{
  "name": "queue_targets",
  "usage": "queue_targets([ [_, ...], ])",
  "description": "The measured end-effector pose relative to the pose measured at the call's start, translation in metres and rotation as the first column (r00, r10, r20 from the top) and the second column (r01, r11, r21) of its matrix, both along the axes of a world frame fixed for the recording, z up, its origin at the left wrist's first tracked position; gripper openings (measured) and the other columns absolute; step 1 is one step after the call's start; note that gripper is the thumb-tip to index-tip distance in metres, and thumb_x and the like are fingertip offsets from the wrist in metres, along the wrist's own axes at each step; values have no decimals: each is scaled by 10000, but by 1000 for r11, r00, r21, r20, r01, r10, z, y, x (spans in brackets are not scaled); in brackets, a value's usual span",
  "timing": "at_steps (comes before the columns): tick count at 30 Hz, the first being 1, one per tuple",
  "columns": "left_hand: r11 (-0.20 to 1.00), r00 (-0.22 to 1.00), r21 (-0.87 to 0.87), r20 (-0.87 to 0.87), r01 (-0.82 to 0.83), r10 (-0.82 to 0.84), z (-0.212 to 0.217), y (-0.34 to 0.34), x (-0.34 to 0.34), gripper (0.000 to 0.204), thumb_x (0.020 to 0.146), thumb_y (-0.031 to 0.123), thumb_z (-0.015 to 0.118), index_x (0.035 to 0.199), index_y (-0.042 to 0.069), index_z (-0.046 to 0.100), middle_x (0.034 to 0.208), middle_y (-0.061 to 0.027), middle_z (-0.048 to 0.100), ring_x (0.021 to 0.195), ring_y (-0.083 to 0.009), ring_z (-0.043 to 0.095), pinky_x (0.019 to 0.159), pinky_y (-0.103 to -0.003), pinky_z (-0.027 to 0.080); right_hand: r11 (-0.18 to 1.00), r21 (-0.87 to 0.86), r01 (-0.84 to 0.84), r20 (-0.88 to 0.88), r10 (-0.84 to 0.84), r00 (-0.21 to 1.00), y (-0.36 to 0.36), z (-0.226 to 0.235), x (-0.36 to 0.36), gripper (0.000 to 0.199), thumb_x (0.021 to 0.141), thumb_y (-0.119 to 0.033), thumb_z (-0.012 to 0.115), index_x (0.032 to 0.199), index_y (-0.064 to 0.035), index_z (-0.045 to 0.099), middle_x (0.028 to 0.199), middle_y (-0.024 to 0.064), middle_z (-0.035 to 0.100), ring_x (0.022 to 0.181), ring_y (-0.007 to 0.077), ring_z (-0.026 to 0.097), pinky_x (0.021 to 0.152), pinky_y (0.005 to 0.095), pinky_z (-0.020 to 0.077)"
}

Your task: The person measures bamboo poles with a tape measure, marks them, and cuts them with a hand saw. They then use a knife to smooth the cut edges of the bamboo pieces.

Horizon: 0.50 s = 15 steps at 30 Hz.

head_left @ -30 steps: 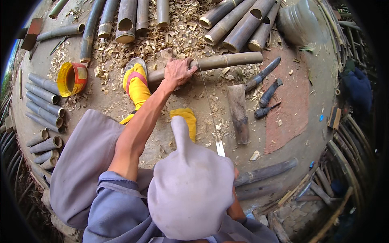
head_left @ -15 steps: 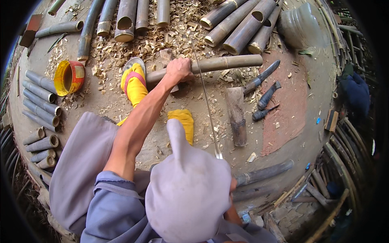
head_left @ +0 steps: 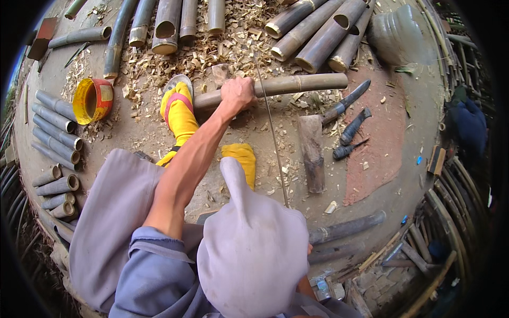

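In the upper middle of the frame the left hand (head_left: 237, 93) closes its grip around a long pale bamboo pole (head_left: 297, 85), which lies across the ground just above the foot in a yellow sock (head_left: 179, 112). A thin straight bamboo strip (head_left: 273, 139) runs from the pole down toward the lower middle, where the right hand is hidden behind the grey cloth cap (head_left: 253, 249), so I cannot tell its grip. To the right of the strip lie a wooden block (head_left: 312, 153) and dark-handled knives (head_left: 347, 100).
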State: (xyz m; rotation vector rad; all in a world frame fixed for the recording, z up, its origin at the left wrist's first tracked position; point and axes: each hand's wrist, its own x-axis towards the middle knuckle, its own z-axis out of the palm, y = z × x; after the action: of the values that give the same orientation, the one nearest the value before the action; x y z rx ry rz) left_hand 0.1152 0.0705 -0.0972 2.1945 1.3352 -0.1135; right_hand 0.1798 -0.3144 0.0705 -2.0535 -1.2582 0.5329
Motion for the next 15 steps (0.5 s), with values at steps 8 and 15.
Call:
queue_targets([
  [8,998,999,23,-16,-50,50,6,-3,-8,239,650,165,642,867,64,649,751,-192,657,718,-359,660,650,-452,529,996,58,67,-236,-52,970,130,-64,9,399,729,-23,605,1123,40,597,737,147,621,559,238,613,538,332,499],
  [15,999,999,32,-15,-34,35,1,-4,1,254,643,185,663,875,79,656,776,-190,661,731,-370,657,665,-459,531,998,-35,55,7,-54,999,-21,1,-18,387,733,-15,595,1118,28,607,690,118,609,520,223,591,519,335,493],
])
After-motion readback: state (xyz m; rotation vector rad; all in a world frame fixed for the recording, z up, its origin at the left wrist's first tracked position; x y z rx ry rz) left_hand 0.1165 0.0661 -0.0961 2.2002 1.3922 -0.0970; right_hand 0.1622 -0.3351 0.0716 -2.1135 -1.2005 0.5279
